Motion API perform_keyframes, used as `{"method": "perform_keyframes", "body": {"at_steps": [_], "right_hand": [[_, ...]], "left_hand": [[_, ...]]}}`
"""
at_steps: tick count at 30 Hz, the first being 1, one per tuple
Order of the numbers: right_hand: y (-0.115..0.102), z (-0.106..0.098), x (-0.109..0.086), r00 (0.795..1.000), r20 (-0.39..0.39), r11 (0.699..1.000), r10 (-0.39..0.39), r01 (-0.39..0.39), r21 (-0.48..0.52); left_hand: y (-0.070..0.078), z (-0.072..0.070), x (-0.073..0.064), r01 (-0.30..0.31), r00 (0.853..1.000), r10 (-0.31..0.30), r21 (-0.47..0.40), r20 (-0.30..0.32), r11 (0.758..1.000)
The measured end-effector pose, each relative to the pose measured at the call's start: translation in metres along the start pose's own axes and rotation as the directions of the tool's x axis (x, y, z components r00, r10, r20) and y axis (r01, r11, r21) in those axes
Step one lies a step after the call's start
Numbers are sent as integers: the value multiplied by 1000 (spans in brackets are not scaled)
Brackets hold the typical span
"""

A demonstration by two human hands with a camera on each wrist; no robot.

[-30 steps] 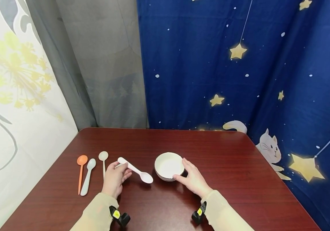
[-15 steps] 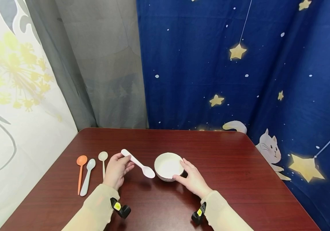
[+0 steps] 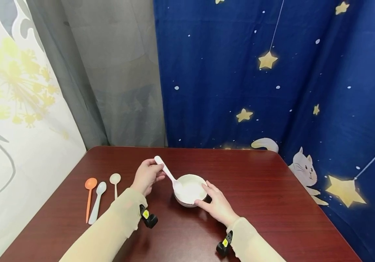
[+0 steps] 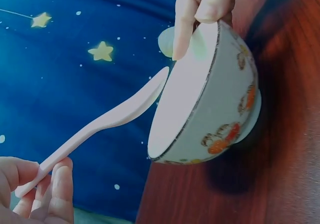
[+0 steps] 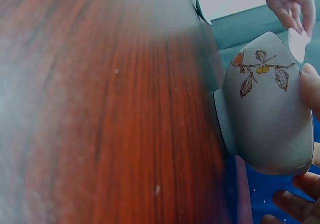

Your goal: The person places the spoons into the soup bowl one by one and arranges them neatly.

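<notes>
My left hand (image 3: 148,176) pinches a pale pink-white spoon (image 4: 120,112) near the end of its handle. The spoon's bowl end tilts down over the left rim of a white bowl (image 3: 189,199). In the left wrist view the spoon's tip is right at the bowl's mouth. Printed leaves and orange fruit decorate the bowl's outside (image 5: 270,114). My right hand (image 3: 218,205) holds the bowl by its right side, thumb at the near rim and fingers along the far right rim. The bowl stands upright on the table.
On the left of the dark red-brown table (image 3: 256,182) lie an orange spoon (image 3: 90,185), a pale blue-white spoon (image 3: 98,200) and a cream spoon (image 3: 115,179), whose handle is partly hidden by the left arm. Curtains (image 3: 207,72) hang behind the table.
My left hand has carried the pinched spoon right and away from me, tilting it steeper, from beside the bowl to over its left rim. The right hand keeps its hold on the bowl.
</notes>
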State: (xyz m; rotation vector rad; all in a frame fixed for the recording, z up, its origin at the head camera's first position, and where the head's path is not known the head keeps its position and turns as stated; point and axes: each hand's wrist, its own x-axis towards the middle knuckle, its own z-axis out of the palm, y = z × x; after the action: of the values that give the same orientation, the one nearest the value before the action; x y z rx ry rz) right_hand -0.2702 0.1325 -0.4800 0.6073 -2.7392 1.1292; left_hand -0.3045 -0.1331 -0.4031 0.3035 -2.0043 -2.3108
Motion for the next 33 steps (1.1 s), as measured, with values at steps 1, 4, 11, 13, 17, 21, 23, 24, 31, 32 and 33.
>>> {"method": "perform_keyframes", "body": {"at_steps": [1, 4, 11, 13, 17, 21, 23, 24, 31, 32, 33], "right_hand": [[0, 0, 0, 1000, -1, 1000, 1, -1, 3], [-1, 0, -1, 1000, -3, 1000, 0, 0, 4], [-1, -1, 0, 1000, -6, 1000, -6, 6, 1], [0, -1, 0, 1000, -6, 1000, -5, 5, 3], [2, 0, 0, 1000, -1, 1000, -7, 7, -1], [3, 1, -1, 1000, 0, 1000, -20, 20, -7], [4, 1, -1, 1000, -2, 1000, -26, 26, -5], [3, 1, -1, 1000, -3, 1000, -27, 27, -5], [2, 0, -3, 999, -8, 1000, -31, 31, 1], [2, 0, -3, 999, -9, 999, -33, 33, 0], [2, 0, -3, 999, -11, 999, -33, 33, -2]], "left_hand": [[1, 3, 2, 4, 1000, -4, 12, 3, 1000], [3, 11, 7, 11, 1000, -13, 51, 28, 999], [3, 27, 20, 28, 995, -39, 110, 93, 994], [4, 31, 23, 30, 993, -46, 142, 109, 989], [5, 40, 26, 26, 989, -55, 202, 140, 979], [3, 45, 30, 17, 985, -57, 237, 163, 971], [2, 47, 32, 18, 984, -62, 246, 170, 969], [1, 48, 33, 17, 983, -63, 252, 175, 968], [-5, 58, 39, 20, 975, -86, 306, 204, 952], [-6, 59, 39, 17, 974, -85, 312, 208, 950], [-7, 60, 40, 18, 974, -88, 316, 209, 949]]}}
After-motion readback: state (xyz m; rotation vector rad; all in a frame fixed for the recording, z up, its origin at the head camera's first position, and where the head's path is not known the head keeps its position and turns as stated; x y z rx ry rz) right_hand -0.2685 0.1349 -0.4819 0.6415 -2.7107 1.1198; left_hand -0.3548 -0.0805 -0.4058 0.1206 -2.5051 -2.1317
